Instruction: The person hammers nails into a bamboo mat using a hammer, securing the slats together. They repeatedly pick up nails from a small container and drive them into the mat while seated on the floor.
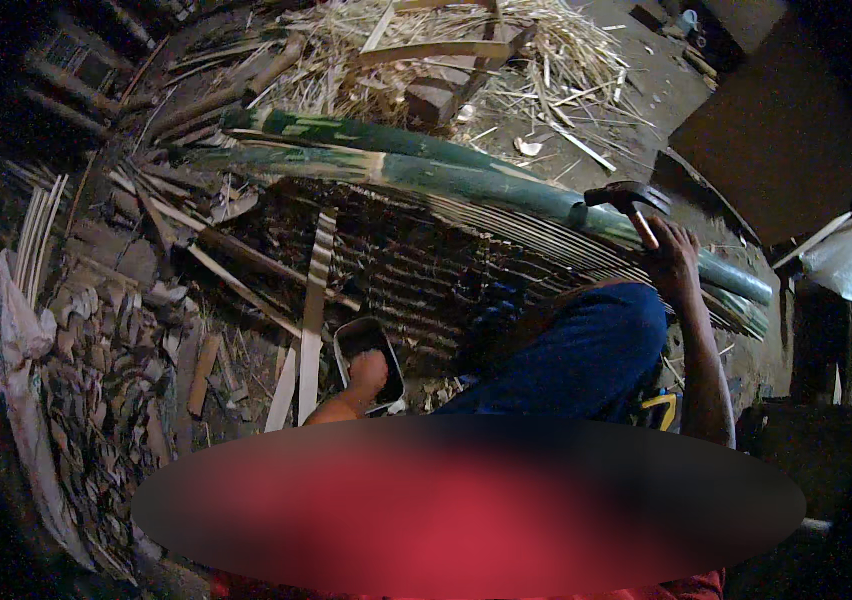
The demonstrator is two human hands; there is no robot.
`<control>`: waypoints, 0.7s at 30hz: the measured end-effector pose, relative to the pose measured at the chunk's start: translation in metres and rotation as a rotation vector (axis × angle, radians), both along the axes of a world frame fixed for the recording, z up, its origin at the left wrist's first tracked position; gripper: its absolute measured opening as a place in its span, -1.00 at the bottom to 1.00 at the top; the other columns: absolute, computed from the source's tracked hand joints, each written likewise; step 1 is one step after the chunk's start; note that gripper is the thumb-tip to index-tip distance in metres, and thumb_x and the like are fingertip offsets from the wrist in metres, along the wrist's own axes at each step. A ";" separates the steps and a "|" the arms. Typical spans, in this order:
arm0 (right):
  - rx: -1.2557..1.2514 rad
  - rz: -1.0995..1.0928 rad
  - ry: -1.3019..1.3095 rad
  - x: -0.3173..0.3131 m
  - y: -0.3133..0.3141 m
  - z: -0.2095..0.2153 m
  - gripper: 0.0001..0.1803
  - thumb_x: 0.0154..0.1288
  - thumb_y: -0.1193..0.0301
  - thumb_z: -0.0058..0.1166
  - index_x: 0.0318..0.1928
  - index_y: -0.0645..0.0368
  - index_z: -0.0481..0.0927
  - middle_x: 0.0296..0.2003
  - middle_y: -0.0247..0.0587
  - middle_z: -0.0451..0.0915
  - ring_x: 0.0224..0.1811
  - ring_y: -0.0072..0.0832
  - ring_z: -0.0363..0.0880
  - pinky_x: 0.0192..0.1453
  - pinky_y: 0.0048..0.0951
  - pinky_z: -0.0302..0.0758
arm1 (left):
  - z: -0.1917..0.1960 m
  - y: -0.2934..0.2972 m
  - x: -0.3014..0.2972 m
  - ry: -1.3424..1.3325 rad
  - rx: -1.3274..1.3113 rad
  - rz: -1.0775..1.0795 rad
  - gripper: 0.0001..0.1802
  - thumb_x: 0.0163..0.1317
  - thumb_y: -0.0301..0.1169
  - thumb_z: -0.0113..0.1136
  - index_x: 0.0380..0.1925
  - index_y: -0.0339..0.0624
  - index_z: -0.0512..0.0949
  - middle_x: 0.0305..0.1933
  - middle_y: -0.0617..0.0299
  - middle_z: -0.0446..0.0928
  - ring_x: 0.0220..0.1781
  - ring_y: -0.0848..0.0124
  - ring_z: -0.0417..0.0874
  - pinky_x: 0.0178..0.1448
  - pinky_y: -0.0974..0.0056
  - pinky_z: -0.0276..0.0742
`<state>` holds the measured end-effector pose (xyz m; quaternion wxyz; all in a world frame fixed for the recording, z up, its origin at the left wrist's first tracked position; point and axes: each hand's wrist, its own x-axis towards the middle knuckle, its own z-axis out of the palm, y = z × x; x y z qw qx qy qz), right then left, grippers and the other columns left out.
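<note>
My right hand (674, 255) is wrapped round the handle of a claw hammer (628, 196), raised at the right with its dark head upward. Behind the hammer lie long green bamboo poles (466, 180). A row of thin split bamboo strips (521, 232) runs along their near side, forming a slatted frame. My left hand (368, 372) reaches down into a small dark rectangular container with a pale rim (342, 338). Its fingertips are hidden inside, and I cannot see what they touch. Between the hands is my bent knee in blue cloth (576, 350).
Pale bamboo slats (314, 320) lean beside the container. A heap of straw-like shavings (556, 50) with a wooden block (434, 100) lies at the far side. At the left stands a whitish sack (26, 330) near piled dark scraps (106, 370). A brown board (771, 130) stands at the right.
</note>
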<state>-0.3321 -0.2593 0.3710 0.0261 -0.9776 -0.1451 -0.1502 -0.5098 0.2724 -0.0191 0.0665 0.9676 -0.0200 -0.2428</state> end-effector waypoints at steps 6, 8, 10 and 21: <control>-0.019 -0.089 -0.032 -0.002 -0.011 -0.019 -0.37 0.10 0.19 0.34 0.21 0.01 0.53 0.20 -0.16 0.56 0.29 -0.18 0.45 0.42 0.02 0.16 | 0.009 0.024 0.010 -0.038 0.025 -0.065 -0.81 0.15 -0.41 0.20 -0.26 -0.17 0.70 -0.13 -0.02 0.70 -0.07 0.00 0.73 -0.03 -0.04 0.68; -0.036 -0.061 -0.120 -0.003 -0.012 -0.024 -0.37 0.11 0.16 0.33 0.22 0.01 0.52 0.21 -0.18 0.55 0.30 -0.21 0.44 0.44 0.02 0.13 | 0.053 0.035 0.039 0.013 -0.022 -0.143 -0.78 0.13 -0.42 0.22 -0.21 -0.13 0.71 -0.05 0.00 0.69 0.02 -0.01 0.71 0.05 -0.07 0.66; -0.075 -0.141 -0.112 -0.005 -0.011 -0.028 -0.36 0.14 0.13 0.30 0.24 0.00 0.51 0.22 -0.24 0.54 0.31 -0.25 0.44 0.47 0.03 0.08 | 0.114 0.042 0.085 0.015 -0.101 -0.094 -0.60 0.10 -0.42 0.32 -0.01 -0.18 0.65 -0.06 -0.12 0.66 0.05 -0.03 0.69 0.02 -0.08 0.64; 0.036 -0.087 -0.125 -0.010 -0.007 -0.013 -0.36 0.14 0.18 0.32 0.24 0.00 0.49 0.20 -0.17 0.55 0.31 -0.18 0.44 0.44 0.11 0.11 | 0.168 0.052 0.138 0.653 -0.165 -0.438 -0.72 0.07 -0.39 0.37 -0.17 -0.16 0.72 -0.15 0.17 0.75 -0.17 0.32 0.72 -0.11 0.11 0.60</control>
